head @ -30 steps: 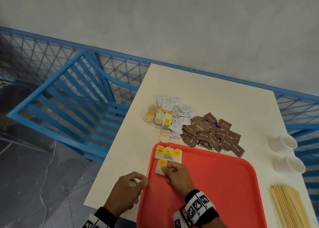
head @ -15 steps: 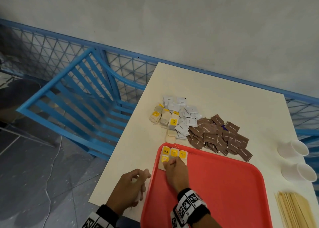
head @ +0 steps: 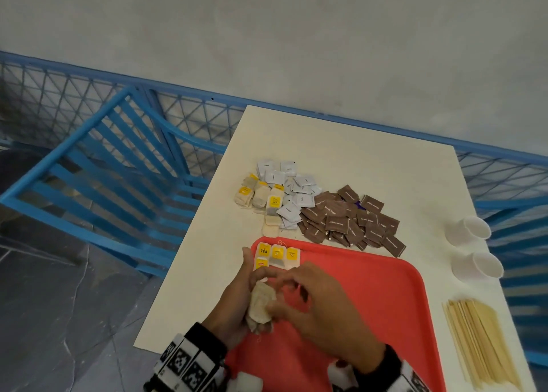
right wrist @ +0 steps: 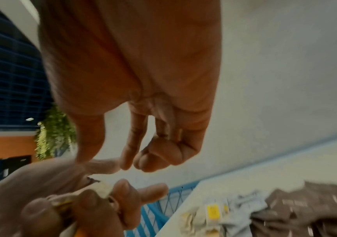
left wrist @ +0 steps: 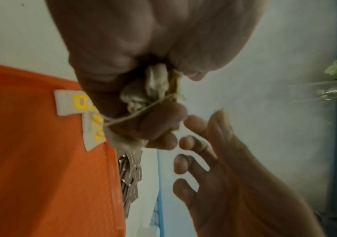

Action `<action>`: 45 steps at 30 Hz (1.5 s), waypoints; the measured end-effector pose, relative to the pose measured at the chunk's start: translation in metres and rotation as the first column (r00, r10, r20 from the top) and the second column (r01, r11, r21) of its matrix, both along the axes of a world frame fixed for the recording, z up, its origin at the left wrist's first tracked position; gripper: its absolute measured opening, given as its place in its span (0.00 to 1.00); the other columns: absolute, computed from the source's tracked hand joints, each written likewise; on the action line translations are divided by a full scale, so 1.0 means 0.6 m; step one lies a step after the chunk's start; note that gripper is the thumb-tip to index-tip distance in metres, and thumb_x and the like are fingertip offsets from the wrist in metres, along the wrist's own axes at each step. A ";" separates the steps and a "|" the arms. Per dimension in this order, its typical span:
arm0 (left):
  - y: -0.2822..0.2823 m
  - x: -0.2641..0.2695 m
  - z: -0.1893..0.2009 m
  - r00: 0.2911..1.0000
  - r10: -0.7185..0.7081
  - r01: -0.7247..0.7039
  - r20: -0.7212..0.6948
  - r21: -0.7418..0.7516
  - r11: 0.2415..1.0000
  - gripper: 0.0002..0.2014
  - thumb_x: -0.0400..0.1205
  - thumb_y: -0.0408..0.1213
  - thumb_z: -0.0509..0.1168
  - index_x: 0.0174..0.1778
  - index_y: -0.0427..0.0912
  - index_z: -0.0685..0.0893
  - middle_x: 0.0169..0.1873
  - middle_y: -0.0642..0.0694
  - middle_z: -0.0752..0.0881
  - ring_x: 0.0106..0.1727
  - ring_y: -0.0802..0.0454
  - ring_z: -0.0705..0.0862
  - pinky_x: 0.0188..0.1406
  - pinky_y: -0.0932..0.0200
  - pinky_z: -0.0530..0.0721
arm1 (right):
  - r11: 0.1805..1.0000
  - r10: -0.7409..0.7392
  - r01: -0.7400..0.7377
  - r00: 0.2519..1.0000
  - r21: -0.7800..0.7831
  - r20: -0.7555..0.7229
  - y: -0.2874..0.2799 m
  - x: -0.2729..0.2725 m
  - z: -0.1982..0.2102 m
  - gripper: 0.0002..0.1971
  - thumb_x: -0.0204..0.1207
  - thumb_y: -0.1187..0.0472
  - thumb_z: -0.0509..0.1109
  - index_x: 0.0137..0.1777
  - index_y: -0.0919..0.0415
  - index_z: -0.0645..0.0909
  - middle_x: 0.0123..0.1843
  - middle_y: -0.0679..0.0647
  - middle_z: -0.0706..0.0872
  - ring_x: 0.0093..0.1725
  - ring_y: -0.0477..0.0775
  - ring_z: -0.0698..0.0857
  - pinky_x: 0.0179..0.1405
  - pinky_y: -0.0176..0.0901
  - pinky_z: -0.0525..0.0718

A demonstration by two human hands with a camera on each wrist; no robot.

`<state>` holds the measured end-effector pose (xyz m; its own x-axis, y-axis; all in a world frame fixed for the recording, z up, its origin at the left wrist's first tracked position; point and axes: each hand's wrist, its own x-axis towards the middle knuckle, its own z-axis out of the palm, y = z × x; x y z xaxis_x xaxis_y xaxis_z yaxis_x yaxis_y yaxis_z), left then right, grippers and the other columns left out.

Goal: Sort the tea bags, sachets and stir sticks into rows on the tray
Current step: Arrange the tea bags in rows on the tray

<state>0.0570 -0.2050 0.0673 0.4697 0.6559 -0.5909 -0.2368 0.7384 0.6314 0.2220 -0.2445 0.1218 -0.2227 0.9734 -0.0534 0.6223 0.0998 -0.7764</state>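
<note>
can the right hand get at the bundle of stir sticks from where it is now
Probably yes. The stir sticks lie on the table just right of the red tray, with nothing between them and the right hand. That hand holds nothing, its fingertips beside the tea bags bunched in the left hand.

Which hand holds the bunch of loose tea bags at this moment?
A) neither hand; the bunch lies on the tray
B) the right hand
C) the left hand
C: the left hand grips the bunch of tea bags above the red tray, while the right hand reaches its fingertips toward it.
</note>
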 end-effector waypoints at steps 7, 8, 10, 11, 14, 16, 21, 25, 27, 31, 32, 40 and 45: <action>-0.016 0.053 0.015 1.000 0.021 -0.021 -0.005 -0.023 1.000 0.45 0.71 0.77 0.62 0.65 0.37 0.86 0.51 0.29 0.80 0.42 0.40 0.81 0.32 0.55 0.78 | 0.977 0.115 -0.155 0.962 0.149 0.247 -0.045 0.027 0.001 0.13 0.73 0.42 0.69 0.54 0.44 0.81 0.63 0.33 0.72 0.59 0.41 0.76 0.55 0.36 0.80; -0.018 0.053 0.012 1.000 0.018 -0.018 -0.004 -0.008 1.000 0.45 0.71 0.77 0.63 0.65 0.37 0.86 0.54 0.29 0.79 0.46 0.39 0.80 0.34 0.54 0.77 | 0.974 0.109 -0.155 0.961 0.167 0.256 -0.046 0.030 -0.002 0.11 0.73 0.44 0.69 0.53 0.45 0.82 0.61 0.35 0.74 0.58 0.43 0.77 0.54 0.39 0.82; -0.024 0.054 0.017 1.000 0.015 -0.015 -0.004 0.010 1.000 0.41 0.74 0.75 0.63 0.60 0.37 0.88 0.52 0.28 0.79 0.43 0.40 0.79 0.35 0.54 0.77 | 0.973 0.095 -0.144 0.963 0.182 0.254 -0.047 0.034 -0.007 0.09 0.75 0.46 0.68 0.52 0.46 0.82 0.57 0.40 0.78 0.55 0.47 0.80 0.52 0.46 0.84; -0.027 0.054 0.017 1.000 0.008 -0.008 -0.012 0.015 1.000 0.38 0.76 0.73 0.60 0.55 0.38 0.90 0.44 0.29 0.80 0.37 0.42 0.80 0.32 0.55 0.77 | 0.973 0.094 -0.143 0.963 0.183 0.251 -0.047 0.036 -0.008 0.09 0.76 0.46 0.67 0.52 0.46 0.82 0.55 0.42 0.79 0.54 0.47 0.80 0.51 0.47 0.84; -0.035 0.058 0.024 1.000 -0.010 0.010 -0.029 0.033 0.999 0.32 0.81 0.66 0.55 0.48 0.39 0.89 0.31 0.37 0.81 0.24 0.47 0.78 0.21 0.59 0.77 | 0.975 0.115 -0.148 0.974 0.165 0.194 -0.045 0.042 -0.011 0.08 0.78 0.47 0.66 0.49 0.47 0.84 0.52 0.42 0.80 0.54 0.45 0.79 0.52 0.43 0.81; -0.039 0.060 0.031 0.997 -0.028 0.033 -0.078 0.062 0.998 0.32 0.83 0.65 0.53 0.47 0.38 0.86 0.27 0.39 0.81 0.22 0.48 0.77 0.20 0.59 0.78 | 0.985 0.119 -0.129 0.989 0.111 0.088 -0.039 0.048 -0.008 0.09 0.79 0.47 0.66 0.47 0.47 0.85 0.48 0.43 0.81 0.50 0.43 0.80 0.49 0.39 0.78; -0.040 0.051 0.041 0.985 -0.093 0.109 -0.142 0.104 0.989 0.34 0.81 0.69 0.52 0.35 0.38 0.82 0.24 0.37 0.79 0.18 0.47 0.76 0.17 0.64 0.71 | 0.997 -0.076 0.073 0.961 -0.023 -0.267 -0.020 0.062 0.010 0.08 0.80 0.51 0.72 0.43 0.52 0.88 0.37 0.40 0.87 0.36 0.39 0.81 0.37 0.28 0.72; -0.036 0.038 0.051 0.967 -0.089 0.143 -0.239 0.220 0.965 0.30 0.84 0.62 0.56 0.33 0.37 0.84 0.21 0.38 0.78 0.16 0.49 0.73 0.14 0.66 0.68 | 0.983 -0.182 0.148 0.884 -0.112 -0.431 -0.011 0.079 0.025 0.06 0.79 0.59 0.71 0.44 0.60 0.86 0.34 0.45 0.86 0.35 0.39 0.81 0.35 0.31 0.76; -0.031 0.026 0.051 0.929 0.025 0.124 -0.368 0.376 0.918 0.18 0.82 0.54 0.66 0.34 0.45 0.87 0.22 0.42 0.78 0.18 0.50 0.74 0.16 0.64 0.69 | 0.981 -0.192 0.167 0.876 -0.096 -0.442 -0.007 0.086 0.031 0.08 0.78 0.56 0.71 0.44 0.59 0.86 0.34 0.50 0.86 0.35 0.42 0.81 0.36 0.32 0.76; -0.011 0.006 0.070 0.896 0.169 0.087 -0.410 0.536 0.840 0.06 0.82 0.42 0.71 0.41 0.48 0.90 0.21 0.41 0.76 0.21 0.50 0.74 0.18 0.64 0.70 | 0.985 -0.172 0.162 0.922 -0.057 -0.346 -0.002 0.093 0.028 0.06 0.80 0.55 0.72 0.43 0.53 0.87 0.35 0.51 0.85 0.35 0.45 0.79 0.35 0.32 0.74; -0.009 0.006 0.079 0.915 0.131 0.110 -0.381 0.549 0.828 0.05 0.82 0.42 0.72 0.45 0.46 0.91 0.21 0.41 0.75 0.21 0.50 0.73 0.18 0.65 0.70 | 0.988 -0.155 0.148 0.936 -0.047 -0.316 -0.002 0.092 0.025 0.06 0.80 0.55 0.72 0.43 0.53 0.87 0.34 0.49 0.84 0.34 0.43 0.77 0.34 0.32 0.72; -0.022 0.012 0.073 0.951 0.154 0.029 -0.268 0.574 0.818 0.19 0.68 0.55 0.76 0.40 0.42 0.90 0.22 0.32 0.80 0.19 0.47 0.72 0.18 0.63 0.69 | 0.990 -0.141 0.135 0.920 -0.042 -0.366 -0.001 0.061 0.005 0.05 0.80 0.53 0.73 0.52 0.49 0.88 0.45 0.43 0.87 0.41 0.48 0.82 0.33 0.37 0.75; -0.018 0.005 0.074 0.960 0.199 -0.070 -0.198 0.517 0.853 0.22 0.68 0.54 0.77 0.42 0.36 0.89 0.21 0.32 0.76 0.17 0.50 0.70 0.19 0.62 0.68 | 0.982 -0.181 0.189 0.918 -0.012 -0.353 -0.006 0.049 -0.005 0.12 0.75 0.41 0.72 0.49 0.46 0.89 0.51 0.43 0.87 0.47 0.46 0.85 0.36 0.44 0.79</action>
<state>0.0602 -0.2156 0.1119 0.2436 0.9381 -0.2461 -0.1074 0.2783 0.9545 0.2515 -0.2479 0.1189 -0.0391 0.9991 0.0166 0.3194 0.0282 -0.9472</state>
